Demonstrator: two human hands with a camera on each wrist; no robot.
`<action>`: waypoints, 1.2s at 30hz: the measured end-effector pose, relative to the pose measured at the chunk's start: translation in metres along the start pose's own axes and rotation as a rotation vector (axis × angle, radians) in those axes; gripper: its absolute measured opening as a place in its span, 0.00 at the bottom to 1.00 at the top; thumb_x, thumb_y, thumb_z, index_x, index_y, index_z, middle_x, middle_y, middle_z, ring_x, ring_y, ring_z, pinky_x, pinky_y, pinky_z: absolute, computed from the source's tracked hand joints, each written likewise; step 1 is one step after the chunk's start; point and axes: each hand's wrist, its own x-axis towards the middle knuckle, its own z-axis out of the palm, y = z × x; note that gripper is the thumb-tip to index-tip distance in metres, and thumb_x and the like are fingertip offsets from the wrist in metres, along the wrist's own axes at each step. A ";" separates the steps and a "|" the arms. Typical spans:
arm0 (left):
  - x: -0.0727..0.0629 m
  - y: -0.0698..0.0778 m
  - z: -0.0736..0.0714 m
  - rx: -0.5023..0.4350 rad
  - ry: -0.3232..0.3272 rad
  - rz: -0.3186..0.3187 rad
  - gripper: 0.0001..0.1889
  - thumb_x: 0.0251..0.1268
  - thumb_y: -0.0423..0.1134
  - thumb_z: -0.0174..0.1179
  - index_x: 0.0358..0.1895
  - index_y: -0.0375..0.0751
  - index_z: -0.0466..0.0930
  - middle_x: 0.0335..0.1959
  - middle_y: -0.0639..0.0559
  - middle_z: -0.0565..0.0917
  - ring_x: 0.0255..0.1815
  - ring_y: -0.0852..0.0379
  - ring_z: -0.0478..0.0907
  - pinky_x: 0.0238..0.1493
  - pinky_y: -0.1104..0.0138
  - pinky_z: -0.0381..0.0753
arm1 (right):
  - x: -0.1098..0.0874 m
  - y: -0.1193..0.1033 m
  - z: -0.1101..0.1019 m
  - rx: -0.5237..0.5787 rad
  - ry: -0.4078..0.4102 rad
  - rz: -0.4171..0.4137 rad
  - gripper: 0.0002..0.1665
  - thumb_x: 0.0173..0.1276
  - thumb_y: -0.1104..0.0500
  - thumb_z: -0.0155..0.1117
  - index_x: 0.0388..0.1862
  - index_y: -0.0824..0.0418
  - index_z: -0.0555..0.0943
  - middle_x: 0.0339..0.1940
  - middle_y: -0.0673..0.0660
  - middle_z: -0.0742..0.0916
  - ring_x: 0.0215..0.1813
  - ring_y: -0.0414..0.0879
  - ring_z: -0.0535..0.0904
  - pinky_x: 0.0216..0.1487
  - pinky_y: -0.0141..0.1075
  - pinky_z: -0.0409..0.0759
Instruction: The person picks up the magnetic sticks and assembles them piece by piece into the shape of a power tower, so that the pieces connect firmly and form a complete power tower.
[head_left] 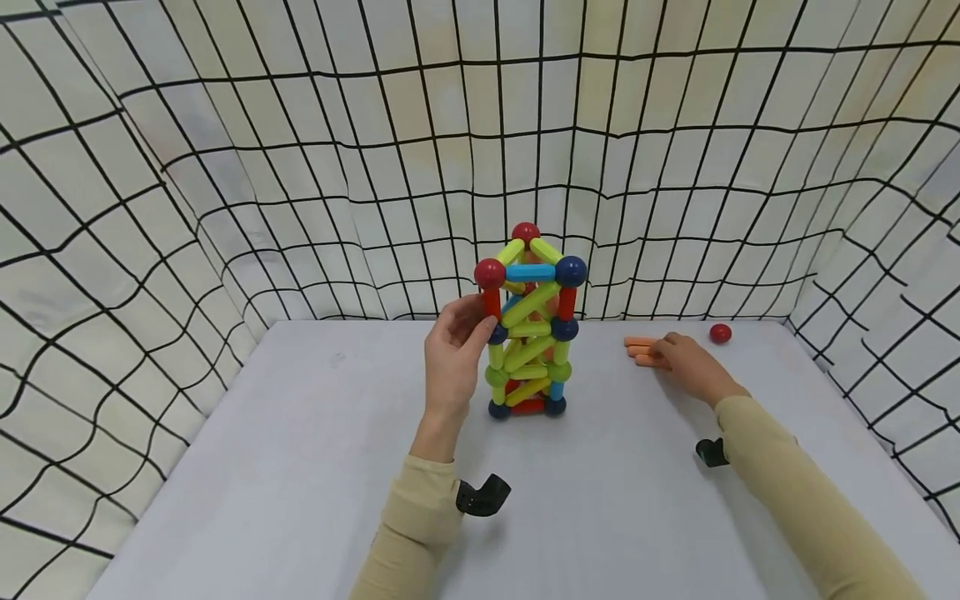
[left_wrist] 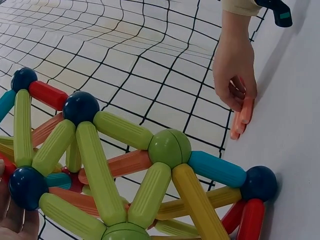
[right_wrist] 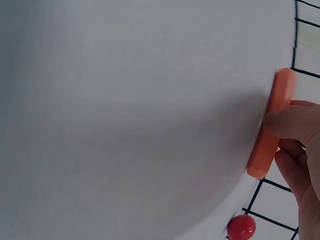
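A tower of magnetic rods and balls (head_left: 531,272) stands upright on the white table, mostly lime green with red, blue, yellow and orange parts. My left hand (head_left: 452,362) grips its upper left side, thumb and fingers about a red rod (head_left: 491,302) above a dark blue ball. To the tower's right, my right hand (head_left: 693,368) is over a few orange magnetic rods (head_left: 639,342) lying side by side. In the right wrist view its thumb lies along the nearest orange rod (right_wrist: 265,150), with fingers curled behind; this rod hides the others there.
A loose red ball (head_left: 721,333) lies at the table's back right, just beyond my right hand. White sheeting with a black grid net (head_left: 465,133) rises behind the table (head_left: 300,467) and along both sides. A black wrist camera (head_left: 483,496) juts from the left sleeve.
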 end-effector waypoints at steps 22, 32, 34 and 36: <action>-0.010 0.035 0.006 0.075 0.011 -0.018 0.17 0.70 0.27 0.56 0.60 0.29 0.73 0.56 0.40 0.77 0.55 0.49 0.76 0.57 0.68 0.76 | 0.044 -0.154 -0.144 0.560 0.346 -0.465 0.21 0.74 0.63 0.57 0.63 0.63 0.67 0.53 0.55 0.80 0.59 0.47 0.76 0.61 0.39 0.76; -0.011 0.035 0.006 0.083 0.000 -0.014 0.17 0.70 0.28 0.56 0.60 0.31 0.73 0.56 0.40 0.77 0.56 0.49 0.76 0.58 0.67 0.75 | 0.066 -0.201 -0.172 0.559 0.281 -0.624 0.22 0.72 0.65 0.58 0.63 0.62 0.67 0.53 0.52 0.78 0.59 0.43 0.77 0.59 0.39 0.77; -0.011 0.035 0.006 0.084 -0.001 -0.012 0.17 0.70 0.28 0.56 0.60 0.30 0.72 0.56 0.40 0.77 0.57 0.49 0.76 0.58 0.67 0.75 | 0.069 -0.201 -0.172 0.554 0.270 -0.615 0.22 0.73 0.64 0.58 0.63 0.61 0.67 0.53 0.50 0.79 0.58 0.43 0.77 0.60 0.39 0.77; -0.011 0.035 0.006 0.083 0.000 -0.009 0.17 0.70 0.28 0.56 0.60 0.30 0.72 0.56 0.40 0.77 0.57 0.49 0.76 0.59 0.67 0.75 | 0.070 -0.200 -0.172 0.554 0.260 -0.607 0.22 0.73 0.63 0.59 0.63 0.60 0.67 0.53 0.49 0.79 0.59 0.42 0.77 0.61 0.40 0.75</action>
